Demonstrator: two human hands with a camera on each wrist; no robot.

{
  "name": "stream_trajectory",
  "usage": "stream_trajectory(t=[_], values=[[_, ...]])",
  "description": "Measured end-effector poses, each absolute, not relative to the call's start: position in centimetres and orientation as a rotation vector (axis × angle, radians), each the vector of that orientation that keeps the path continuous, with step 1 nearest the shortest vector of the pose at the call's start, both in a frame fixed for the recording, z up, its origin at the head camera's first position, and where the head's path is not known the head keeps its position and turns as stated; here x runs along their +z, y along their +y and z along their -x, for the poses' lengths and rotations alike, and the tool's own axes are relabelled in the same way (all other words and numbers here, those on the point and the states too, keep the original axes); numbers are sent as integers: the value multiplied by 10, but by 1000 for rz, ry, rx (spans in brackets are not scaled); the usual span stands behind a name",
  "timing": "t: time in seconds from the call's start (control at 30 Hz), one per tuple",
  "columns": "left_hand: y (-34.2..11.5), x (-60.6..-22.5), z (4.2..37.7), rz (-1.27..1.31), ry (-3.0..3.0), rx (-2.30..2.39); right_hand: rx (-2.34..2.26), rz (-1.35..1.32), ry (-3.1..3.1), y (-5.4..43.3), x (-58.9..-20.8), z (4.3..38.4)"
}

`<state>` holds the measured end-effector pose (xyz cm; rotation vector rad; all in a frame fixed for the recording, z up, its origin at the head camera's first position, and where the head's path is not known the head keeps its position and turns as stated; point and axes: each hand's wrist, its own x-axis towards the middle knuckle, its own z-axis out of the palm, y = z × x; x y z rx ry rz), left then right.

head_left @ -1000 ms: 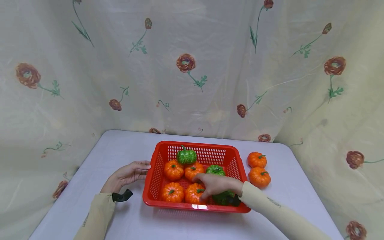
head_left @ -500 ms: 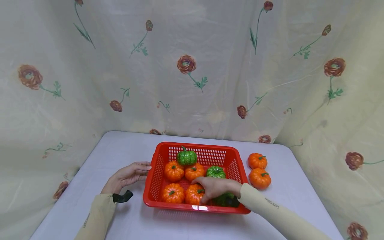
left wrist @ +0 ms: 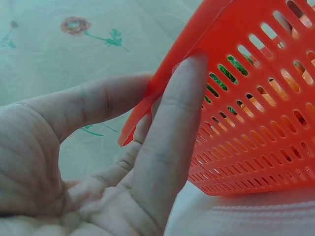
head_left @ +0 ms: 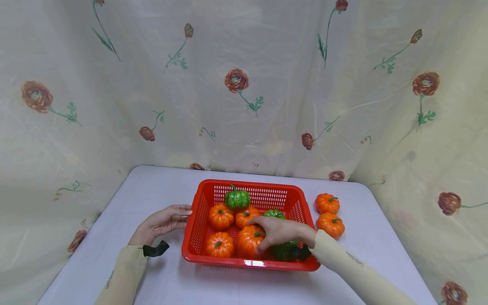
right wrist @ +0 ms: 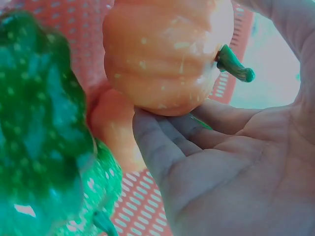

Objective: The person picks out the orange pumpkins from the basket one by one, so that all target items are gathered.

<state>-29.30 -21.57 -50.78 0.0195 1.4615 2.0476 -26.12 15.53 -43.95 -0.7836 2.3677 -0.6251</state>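
A red plastic basket [head_left: 244,263] with slotted walls stands on the table. My left hand [head_left: 162,222] pinches its left rim [left wrist: 162,78] between thumb and fingers, as the left wrist view shows. Inside the basket, my right hand [head_left: 277,232] grips an orange toy pumpkin [head_left: 249,241] with a green stem. In the right wrist view this pumpkin [right wrist: 167,59] sits between thumb and fingertips, above the basket floor. Around it lie other orange pumpkins [head_left: 219,244] and green pumpkins [head_left: 237,199]; one dark green pumpkin [head_left: 284,252] is partly hidden under my right hand.
Two orange pumpkins [head_left: 330,225] lie on the white table [head_left: 160,271] just right of the basket. A flowered curtain [head_left: 244,127] hangs behind the table and along both sides. A black strap [head_left: 155,249] sticks out at my left wrist.
My right hand has taken hold of the front orange pumpkin and raised it slightly. The left hand and the basket stay where they were.
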Motion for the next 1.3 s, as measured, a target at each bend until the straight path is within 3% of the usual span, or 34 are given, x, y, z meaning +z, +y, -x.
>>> stream_trajectory(t=[0.37, 0.73, 1.3], values=[[-215, -508, 293, -17, 1464, 2049, -716, 745, 2470, 180, -420, 263], [-216, -508, 293, 16, 1417, 2076, -873, 602, 2591, 249, -398, 262], [-216, -509, 292, 0, 1394, 2077, -966, 369, 2757, 355, -409, 280]])
